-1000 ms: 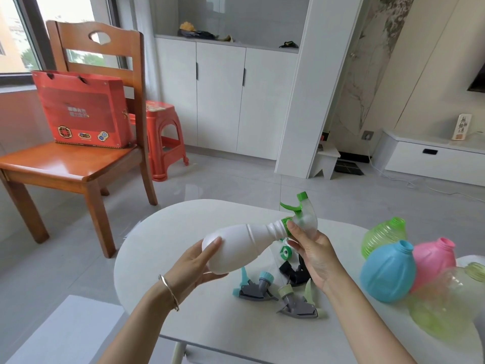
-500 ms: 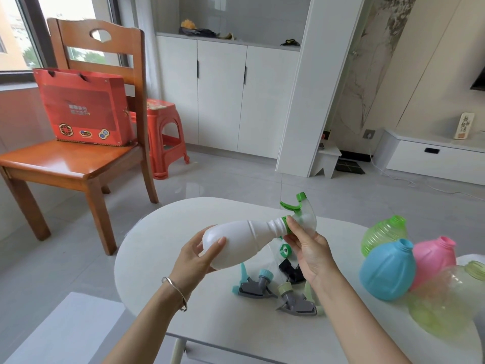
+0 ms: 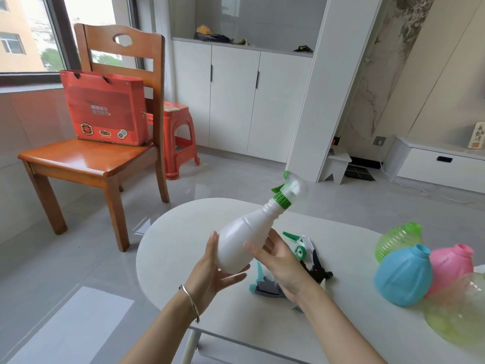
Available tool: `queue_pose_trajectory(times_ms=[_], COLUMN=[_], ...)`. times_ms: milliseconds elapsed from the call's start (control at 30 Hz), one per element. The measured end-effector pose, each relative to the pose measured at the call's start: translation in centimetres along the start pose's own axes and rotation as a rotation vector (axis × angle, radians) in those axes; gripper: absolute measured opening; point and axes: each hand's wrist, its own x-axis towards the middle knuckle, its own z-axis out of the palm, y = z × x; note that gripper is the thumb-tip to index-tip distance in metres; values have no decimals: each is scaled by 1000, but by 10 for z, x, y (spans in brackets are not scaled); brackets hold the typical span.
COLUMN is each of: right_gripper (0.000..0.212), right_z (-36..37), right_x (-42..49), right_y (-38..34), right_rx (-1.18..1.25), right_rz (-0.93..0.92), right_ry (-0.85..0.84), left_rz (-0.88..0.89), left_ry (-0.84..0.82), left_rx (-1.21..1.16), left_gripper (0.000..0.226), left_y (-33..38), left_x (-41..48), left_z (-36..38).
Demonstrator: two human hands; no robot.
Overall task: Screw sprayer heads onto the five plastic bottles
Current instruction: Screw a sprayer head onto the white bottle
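Observation:
A white bottle (image 3: 244, 237) is tilted up to the right above the white table (image 3: 178, 248), with a green and clear sprayer head (image 3: 287, 190) on its neck. My left hand (image 3: 212, 274) cups the bottle's base. My right hand (image 3: 278, 261) holds its body from the right. Loose sprayer heads lie on the table behind my hands: a teal and grey one (image 3: 262, 283), a green and white one (image 3: 299, 244) and a black one (image 3: 319, 271). At the right lie a blue bottle (image 3: 402, 277), a pink bottle (image 3: 452, 266), a green ribbed bottle (image 3: 396, 239) and a clear yellow-green bottle (image 3: 459, 313), all without heads.
A wooden chair (image 3: 99, 153) with a red box (image 3: 105, 109) on its seat stands left of the table. A red plastic stool (image 3: 178, 137) is behind the chair. White cabinets line the back wall. The table's near edge is close to my forearms.
My right hand left the sprayer head and now holds the bottle's body. The bottle swung from lying nearly level to tilting upward, with the head on it.

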Motion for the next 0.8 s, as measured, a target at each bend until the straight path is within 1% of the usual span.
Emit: queue_pose_trajectory(times_ms=[33, 67, 133, 200, 267, 333, 433, 567, 667, 800], right_gripper=[55, 57, 59, 60, 64, 67, 53, 56, 49, 46], right_z=[7, 11, 16, 19, 22, 28, 40, 59, 73, 83], right_x=[1, 3, 8, 15, 25, 38, 63, 106, 141, 180], right_y=[0, 1, 4, 8, 9, 5, -5, -15, -13, 2], right_rx=[-6, -3, 1, -26, -60, -75, -94, -169, -186, -177], right_rz=[-19, -38, -56, -55, -60, -55, -77, -123, -143, -135], right_ry=[6, 18, 45, 77, 98, 83, 24, 0, -6, -23], left_rz=[10, 59, 273, 474, 552, 581, 595, 620, 623, 606], left_ry=[-2, 22, 87, 106, 56, 5, 6, -1, 15, 53], left_rx=[27, 102, 385, 628, 773, 891, 889, 812, 765, 804], left_gripper=[45, 47, 51, 49, 52, 59, 59, 55, 51, 58], left_y=[0, 0, 3, 12, 23, 34, 51, 76, 88, 96], left_x=[-1, -1, 4, 9, 15, 21, 37, 64, 88, 126], left_z=[-2, -7, -21, -38, -55, -69, -84, -99, -113, -141])
